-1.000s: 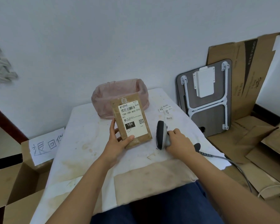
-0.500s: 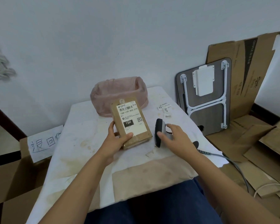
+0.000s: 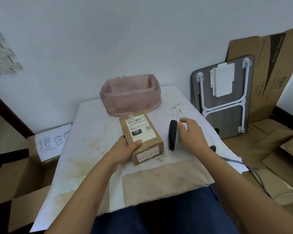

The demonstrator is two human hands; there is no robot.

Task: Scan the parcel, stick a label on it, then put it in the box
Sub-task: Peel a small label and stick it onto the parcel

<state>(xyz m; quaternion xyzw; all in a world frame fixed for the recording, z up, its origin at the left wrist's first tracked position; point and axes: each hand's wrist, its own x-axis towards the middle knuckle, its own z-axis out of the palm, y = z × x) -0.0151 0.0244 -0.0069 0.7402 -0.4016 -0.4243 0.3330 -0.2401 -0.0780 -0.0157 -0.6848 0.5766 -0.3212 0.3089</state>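
A brown cardboard parcel (image 3: 143, 144) with a white shipping label on top lies flat on the white table (image 3: 91, 132). My left hand (image 3: 123, 149) grips its near left corner, thumb on the label. The black barcode scanner (image 3: 172, 134) lies on the table just right of the parcel. My right hand (image 3: 191, 134) hovers over the scanner's right side with fingers spread and nothing in it. Small white label stickers (image 3: 178, 108) lie at the far right of the table. An open cardboard box (image 3: 15, 176) stands on the floor to the left.
A pink bag-lined bin (image 3: 130, 95) stands at the table's far edge. The scanner's grey cable (image 3: 249, 168) runs off the right edge. A folded table (image 3: 223, 98) and flattened cartons (image 3: 269, 68) lean against the right wall. A handwritten paper sign (image 3: 52, 141) hangs on the left box.
The parcel went from tilted upright to lying flat on the table. My right hand let go of the scanner, opened, and moved slightly toward the far side.
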